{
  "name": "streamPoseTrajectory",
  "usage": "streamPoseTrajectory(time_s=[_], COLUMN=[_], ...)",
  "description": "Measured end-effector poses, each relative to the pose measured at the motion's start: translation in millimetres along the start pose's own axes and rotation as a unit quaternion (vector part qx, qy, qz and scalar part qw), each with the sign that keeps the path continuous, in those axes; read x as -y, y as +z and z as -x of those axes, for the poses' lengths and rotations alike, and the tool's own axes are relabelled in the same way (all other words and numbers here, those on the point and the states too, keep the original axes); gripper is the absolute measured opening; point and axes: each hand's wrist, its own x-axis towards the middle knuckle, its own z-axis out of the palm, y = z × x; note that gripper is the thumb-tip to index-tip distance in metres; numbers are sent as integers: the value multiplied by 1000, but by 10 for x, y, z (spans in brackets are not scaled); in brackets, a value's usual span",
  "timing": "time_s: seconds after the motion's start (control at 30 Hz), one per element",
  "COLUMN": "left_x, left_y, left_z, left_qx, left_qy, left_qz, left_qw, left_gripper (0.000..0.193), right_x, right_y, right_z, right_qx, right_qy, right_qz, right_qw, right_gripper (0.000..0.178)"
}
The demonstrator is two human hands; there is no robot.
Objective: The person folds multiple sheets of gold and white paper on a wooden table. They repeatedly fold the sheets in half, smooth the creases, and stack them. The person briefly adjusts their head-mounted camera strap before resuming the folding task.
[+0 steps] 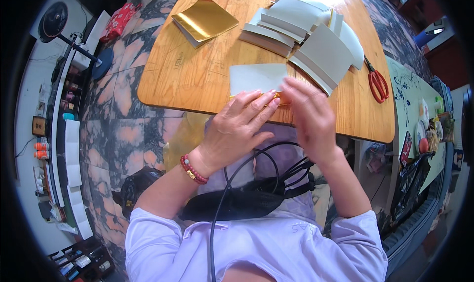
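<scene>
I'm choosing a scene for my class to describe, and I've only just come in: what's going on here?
A person works at a wooden table with both hands on or close to a white sheet that shows gold along its near edge. The left hand has its fingers over that edge; the right hand, slightly blurred, is at the right end. Beyond lie gold sheets and a white pile, with scissors at the right.

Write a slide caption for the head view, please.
Left hand and right hand at the near edge of white paper on a wooden table, red-handled scissors farther right.
</scene>
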Motion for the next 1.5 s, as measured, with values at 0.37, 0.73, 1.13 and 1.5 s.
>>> streamPoseTrajectory(time_s=[0.37, 0.73, 1.13, 1.5], left_x=[68, 159, 240, 375], left_y=[19, -104, -69, -221], left_z=[250, 418, 492, 675], left_qx=[13, 2, -30, -35], left_qy=[-41, -76, -79, -109], left_qz=[-91, -108, -104, -114], left_qw=[995, 991, 991, 987], left_gripper=[64, 60, 60, 65], right_x=[220, 225, 155, 43], right_y=[251, 200, 126, 155], right_z=[233, 338, 430, 459], right_qx=[123, 114, 82, 20], right_qy=[15, 24, 19, -36], right_qz=[130, 185, 200, 162], right_qw=[984, 976, 976, 986], right_gripper=[69, 65, 57, 53])
